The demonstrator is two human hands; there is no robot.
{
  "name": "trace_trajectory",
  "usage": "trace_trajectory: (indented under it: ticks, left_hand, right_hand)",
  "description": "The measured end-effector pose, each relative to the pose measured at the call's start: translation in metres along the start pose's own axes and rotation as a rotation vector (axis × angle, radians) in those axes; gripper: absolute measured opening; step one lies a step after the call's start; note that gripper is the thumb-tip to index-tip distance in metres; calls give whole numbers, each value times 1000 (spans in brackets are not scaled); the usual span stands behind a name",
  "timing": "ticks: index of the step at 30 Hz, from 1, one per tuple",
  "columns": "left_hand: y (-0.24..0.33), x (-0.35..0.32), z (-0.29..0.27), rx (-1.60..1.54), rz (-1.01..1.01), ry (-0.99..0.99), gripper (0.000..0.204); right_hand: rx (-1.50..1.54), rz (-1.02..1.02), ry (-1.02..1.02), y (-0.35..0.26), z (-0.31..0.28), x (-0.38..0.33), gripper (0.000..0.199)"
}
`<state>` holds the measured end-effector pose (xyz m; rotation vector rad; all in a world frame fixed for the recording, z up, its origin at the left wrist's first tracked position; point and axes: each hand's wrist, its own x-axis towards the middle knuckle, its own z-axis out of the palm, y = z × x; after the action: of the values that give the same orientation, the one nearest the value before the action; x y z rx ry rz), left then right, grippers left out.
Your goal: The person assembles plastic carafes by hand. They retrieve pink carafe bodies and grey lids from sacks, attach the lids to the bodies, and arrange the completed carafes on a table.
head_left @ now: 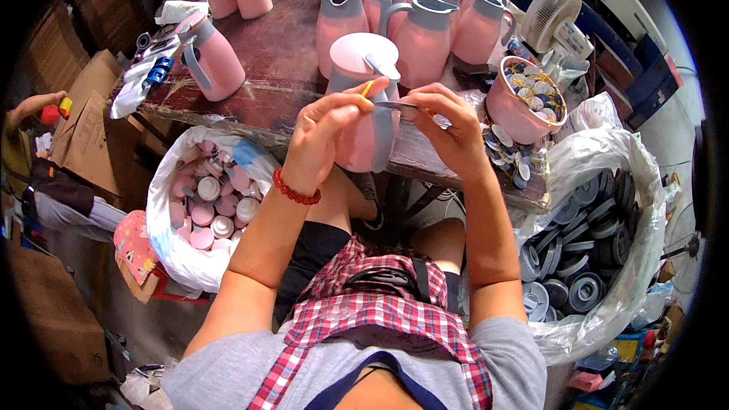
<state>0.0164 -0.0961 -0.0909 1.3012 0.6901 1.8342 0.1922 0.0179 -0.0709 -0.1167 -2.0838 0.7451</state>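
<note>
A pink jug (357, 137) with a grey handle and a pink lid (363, 52) stands upright at the table's front edge, just behind my hands. My left hand (323, 133) is closed in a pinch on a short yellow string (367, 89). Between the fingers of my right hand (453, 127) is a thin tag (396, 105), seen nearly edge-on, in front of the jug's handle. It resembles the round tags with yellow strings (531, 91) heaped at the right. Whether string and tag are joined is hidden by my fingers.
Several lidless pink jugs (425, 42) crowd the table's back; another jug (216, 68) stands at left. A pink tub (512, 106) holds tags. Bags hold pink lids (203, 212) at left and grey lids (585, 292) at right. A fan (553, 15) stands behind; another person's hand (45, 102) shows far left.
</note>
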Motion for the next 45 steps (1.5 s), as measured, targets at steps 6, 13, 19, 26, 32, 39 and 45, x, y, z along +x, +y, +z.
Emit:
trace_trajectory:
  ticks: [6, 13, 19, 26, 32, 39, 45]
  left_hand:
    - [24, 15, 7, 1285, 597, -227, 23]
    - [42, 32, 7, 1360, 458, -244, 35]
    - [76, 43, -43, 787, -100, 60, 28]
    - [62, 28, -92, 865, 18, 169, 28]
    - [85, 37, -122, 1386, 347, 355, 40]
    - [37, 114, -123, 1677, 443, -115, 44]
    - [-33, 204, -168, 1840, 514, -187, 55]
  right_hand:
    - [-211, -48, -11, -22, 9, 10, 27]
    - [-343, 372, 16, -20, 51, -21, 88]
    - [-352, 319, 71, 8, 44, -24, 67]
    - [-216, 215, -7, 48, 98, 34, 61]
    - [8, 164, -75, 104, 203, 127, 57]
    - [115, 19, -32, 120, 245, 70, 48]
    - [51, 289, -76, 85, 107, -86, 17]
